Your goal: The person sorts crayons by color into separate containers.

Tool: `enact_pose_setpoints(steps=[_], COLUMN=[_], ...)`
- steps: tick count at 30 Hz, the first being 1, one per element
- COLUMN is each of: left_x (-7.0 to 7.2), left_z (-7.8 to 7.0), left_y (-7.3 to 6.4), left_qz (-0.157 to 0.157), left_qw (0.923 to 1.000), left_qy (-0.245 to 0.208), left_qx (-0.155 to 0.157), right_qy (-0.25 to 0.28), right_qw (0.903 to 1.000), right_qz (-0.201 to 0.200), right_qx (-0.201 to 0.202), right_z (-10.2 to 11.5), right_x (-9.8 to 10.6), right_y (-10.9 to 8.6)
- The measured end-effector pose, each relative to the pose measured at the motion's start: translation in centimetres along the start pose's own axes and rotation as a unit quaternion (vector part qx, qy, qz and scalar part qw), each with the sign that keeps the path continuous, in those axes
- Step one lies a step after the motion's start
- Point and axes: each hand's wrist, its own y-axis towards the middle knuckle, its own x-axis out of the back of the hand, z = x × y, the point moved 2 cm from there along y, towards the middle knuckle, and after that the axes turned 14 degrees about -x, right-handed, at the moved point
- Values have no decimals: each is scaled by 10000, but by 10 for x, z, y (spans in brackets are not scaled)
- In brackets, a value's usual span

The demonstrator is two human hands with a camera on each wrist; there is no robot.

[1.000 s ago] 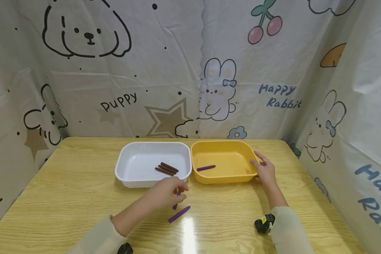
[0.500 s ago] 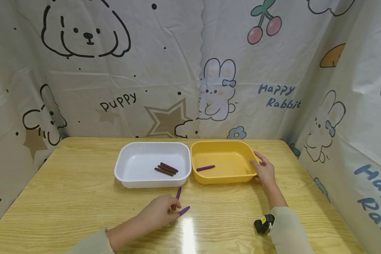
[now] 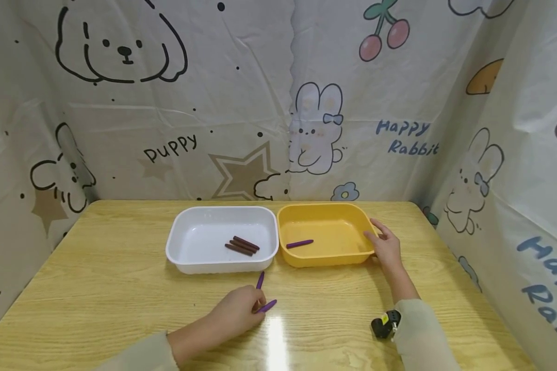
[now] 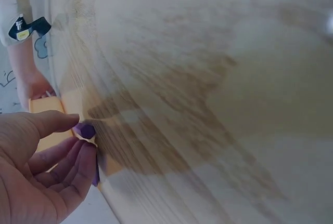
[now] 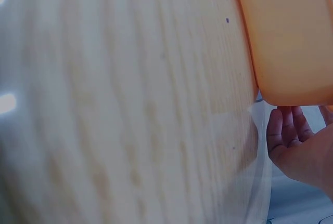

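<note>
My left hand (image 3: 239,308) is low in front of the white bin, pinching a purple crayon (image 3: 267,306) between thumb and fingertips. In the left wrist view the crayon's blunt end (image 4: 86,130) pokes out between them. A second purple crayon (image 3: 260,280) lies on the table just beyond these fingers, partly hidden by them. My right hand (image 3: 387,247) grips the right wall of the yellow bin (image 3: 325,260), thumb over the rim and fingers outside. One purple crayon (image 3: 299,243) lies inside that bin.
Left of the yellow bin, side by side with it, stands the white bin (image 3: 204,267), holding several brown crayons (image 3: 243,246). Both sit on a wooden table (image 3: 111,288) backed by a printed curtain (image 3: 204,103). A black wrist device (image 3: 386,324) is on the right sleeve.
My left hand has moved down and toward me from the white bin's front edge, and has taken hold of the nearer purple crayon, tilting it slightly. The right hand stays on the yellow bin.
</note>
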Motion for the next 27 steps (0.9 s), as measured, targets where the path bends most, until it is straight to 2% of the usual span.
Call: enact_pose_setpoints(steps=[8,17,21,27], left_x=[-2,0,11,36], left_z=[-5,-5,-10,-20], left_y=[6,6,11,28], left_qz=[123,164,116,36], left_qw=[9981,9976,9971,9976], left_qy=[603,663,736,657], left_qx=[-49,-54,-142,-208], right_qy=[-67,-87,-107,-73], right_qw=[10000,10000,9999,10000], right_qz=[13,14,9,-25], right_qx=[-10,-11,-50,-18], right_z=[1,0,0,0], right_x=[1,1,1,0], right_y=[-2,-1,-2,-2])
